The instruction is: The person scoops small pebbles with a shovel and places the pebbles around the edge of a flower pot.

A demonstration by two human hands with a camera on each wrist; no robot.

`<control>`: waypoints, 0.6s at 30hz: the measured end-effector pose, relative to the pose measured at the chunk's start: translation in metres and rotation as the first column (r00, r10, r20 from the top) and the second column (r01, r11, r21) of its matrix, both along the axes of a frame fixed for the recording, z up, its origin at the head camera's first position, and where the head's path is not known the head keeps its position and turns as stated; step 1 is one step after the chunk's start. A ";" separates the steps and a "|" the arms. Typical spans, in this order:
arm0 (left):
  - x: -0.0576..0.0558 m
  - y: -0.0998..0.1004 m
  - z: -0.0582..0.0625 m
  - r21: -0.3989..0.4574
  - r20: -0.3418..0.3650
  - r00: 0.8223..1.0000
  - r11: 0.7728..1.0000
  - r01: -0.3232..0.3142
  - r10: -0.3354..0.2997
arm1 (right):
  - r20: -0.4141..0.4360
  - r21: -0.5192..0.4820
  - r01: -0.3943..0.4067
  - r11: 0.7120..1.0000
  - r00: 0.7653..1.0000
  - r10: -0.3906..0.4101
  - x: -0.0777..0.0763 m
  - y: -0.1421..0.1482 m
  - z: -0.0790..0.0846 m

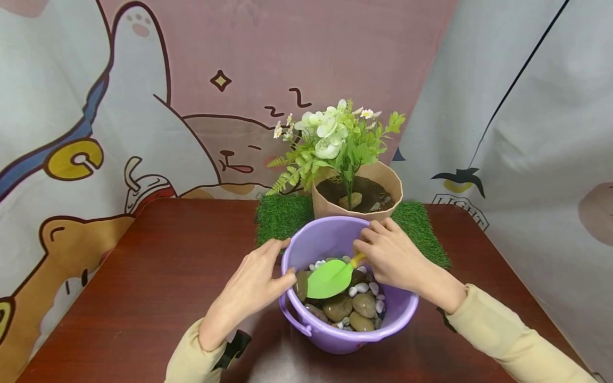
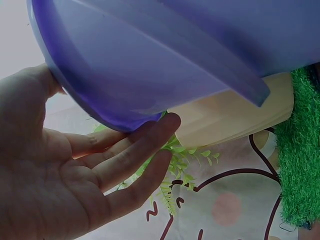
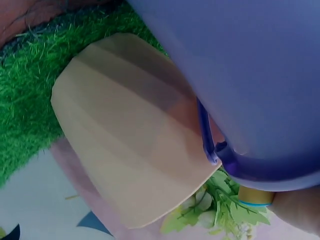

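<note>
A purple bucket point(image 1: 335, 340) stands on the table, holding large brown stones point(image 1: 338, 307) and small white pebbles point(image 1: 360, 288). My left hand point(image 1: 249, 279) holds its left rim, thumb over the edge; the left wrist view shows the other fingers point(image 2: 131, 159) stretched along the rim. In my right hand point(image 1: 395, 260), at the far right rim, is the yellow handle of a small shovel point(image 1: 330, 279). Its green blade lies tilted over the stones inside the bucket. From the right wrist, the handle end point(image 3: 256, 195) shows past the rim, with most of the hand hidden.
Right behind the bucket stands a beige flowerpot point(image 1: 330, 204) with soil, a stone and white flowers point(image 1: 328, 133). It sits on a green artificial grass mat point(image 1: 284, 215). The brown table point(image 1: 158, 287) ends at a printed cloth backdrop point(image 1: 287, 53).
</note>
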State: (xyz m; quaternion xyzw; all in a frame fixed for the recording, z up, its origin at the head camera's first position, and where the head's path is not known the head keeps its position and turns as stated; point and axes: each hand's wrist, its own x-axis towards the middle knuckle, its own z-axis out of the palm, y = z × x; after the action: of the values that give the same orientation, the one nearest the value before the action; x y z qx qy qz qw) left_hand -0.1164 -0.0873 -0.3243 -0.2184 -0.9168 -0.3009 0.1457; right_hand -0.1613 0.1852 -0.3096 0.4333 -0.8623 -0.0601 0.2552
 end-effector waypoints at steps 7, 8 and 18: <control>0.000 0.000 0.000 0.004 0.014 1.000 1.000 -0.004 0.004 | 0.060 -0.064 0.001 0.998 0.998 0.003 0.000 0.000 -0.001; 0.000 0.001 0.000 0.005 0.016 1.000 1.000 -0.005 0.005 | 0.066 -0.074 0.002 0.997 0.998 0.003 0.000 0.000 -0.001; -0.001 0.001 0.000 0.007 0.015 1.000 1.000 0.000 0.000 | 0.100 -0.193 0.009 0.981 0.995 0.010 0.001 0.004 -0.002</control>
State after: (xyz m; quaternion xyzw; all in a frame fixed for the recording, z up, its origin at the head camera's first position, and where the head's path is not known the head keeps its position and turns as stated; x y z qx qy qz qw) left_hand -0.1172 -0.0868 -0.3248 -0.2154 -0.9169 -0.3055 0.1397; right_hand -0.1607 0.1887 -0.3119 0.4092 -0.8757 0.0458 0.2521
